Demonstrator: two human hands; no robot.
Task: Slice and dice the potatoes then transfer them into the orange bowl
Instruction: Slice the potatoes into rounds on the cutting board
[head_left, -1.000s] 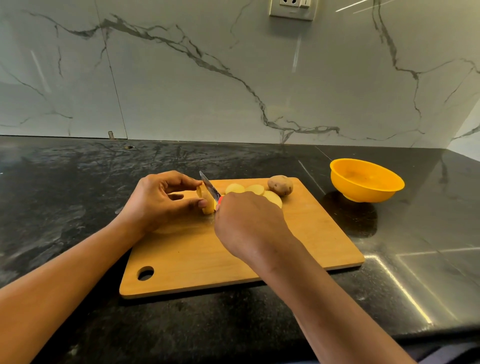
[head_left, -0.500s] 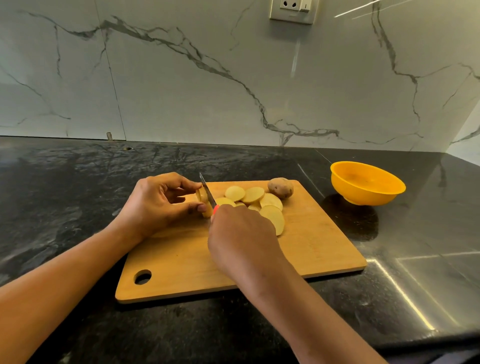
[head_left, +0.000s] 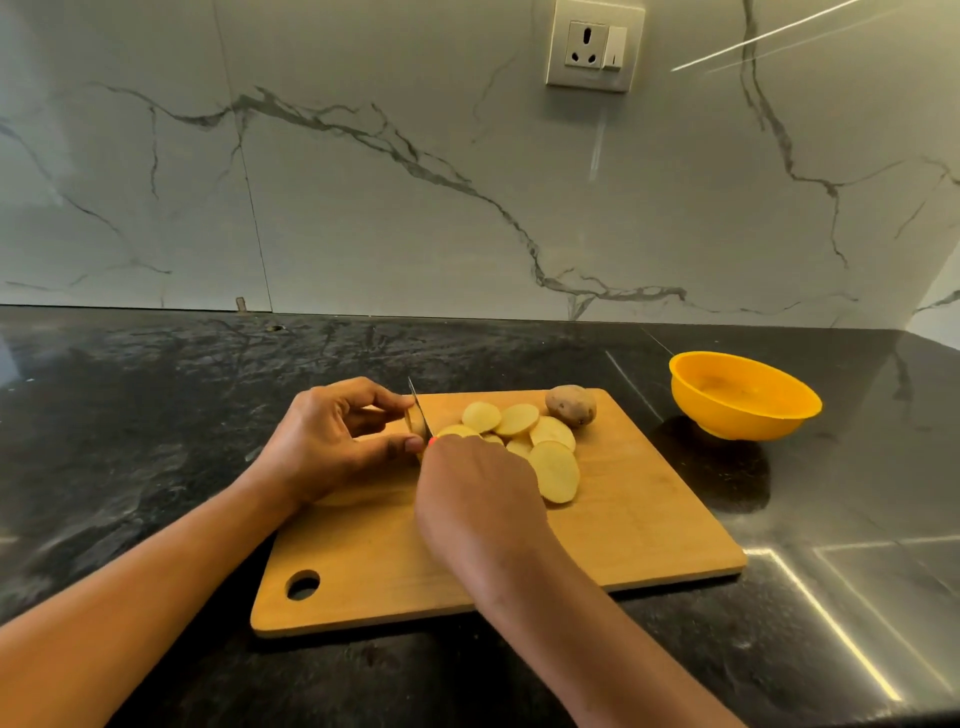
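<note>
Across the back of the scene runs a pale marble-veined wall (head_left: 363, 208), and below it a dark, glossy stone countertop (head_left: 156, 415) fills the rest of the view. On the counter lies a wooden cutting board (head_left: 649, 519) with a round hole at its near left corner.

Both forearms reach in over the board from the near edge. The left hand (head_left: 332, 441) sits at the board's far left side, its thumb and curled fingers pinching a small potato stub. The right hand (head_left: 478, 499) is just beside it, back of the hand upward, fingers wrapped round a knife handle. The hand hides almost all of the handle, and only a red speck of it shows at the knuckles.

An orange bowl (head_left: 743, 400) stands on the counter well apart from the board, off its far right corner. A wall socket (head_left: 595, 47) with a switch is mounted high on the marble.

One whole potato (head_left: 571, 405), skin on, rests at the board's far edge. Between it and the right hand lies a loose, overlapping cluster of round potato slices (head_left: 555, 470), the nearest one touching the knuckles' right side.

The knife (head_left: 420, 410) blade points away from the person and stands edge down against the potato stub (head_left: 414, 418), right beside the left fingertips.
</note>
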